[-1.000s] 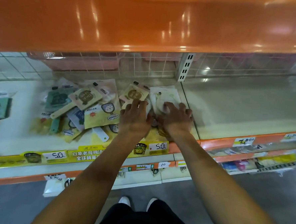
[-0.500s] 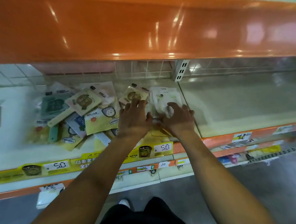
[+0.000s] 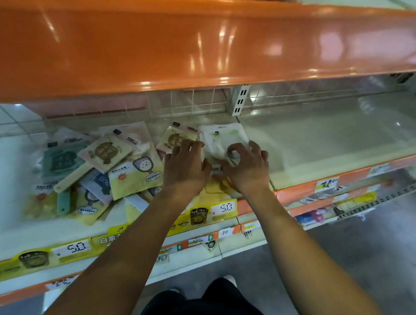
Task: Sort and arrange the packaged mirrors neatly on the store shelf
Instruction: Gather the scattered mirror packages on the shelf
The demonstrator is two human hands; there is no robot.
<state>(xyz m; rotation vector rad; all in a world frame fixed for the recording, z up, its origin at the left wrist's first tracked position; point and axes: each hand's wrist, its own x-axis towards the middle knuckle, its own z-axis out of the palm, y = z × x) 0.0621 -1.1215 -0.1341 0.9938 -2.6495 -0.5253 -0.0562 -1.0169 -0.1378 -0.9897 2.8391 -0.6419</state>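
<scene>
Two hands on the shelf (image 3: 324, 145). Right hand (image 3: 246, 168): fingers curled, grip pinching the near edge of one white packaged mirror (image 3: 224, 139). Left hand (image 3: 185, 167): fingers loosely bent, resting on one tan mirror packet (image 3: 175, 139) just left of the white one; whether it holds anything, cannot tell. Further left of the grip, a jumbled pile (image 3: 99, 167) of roughly ten packets, overlapping. Two "5.0" price tags (image 3: 224, 208) on the shelf lip nearer the person.

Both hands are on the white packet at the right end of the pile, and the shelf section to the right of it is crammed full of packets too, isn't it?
Not quite. In the head view the left hand and right hand are at the white packet, but the shelf section to its right is bare; the packets lie heaped to the left.
</scene>
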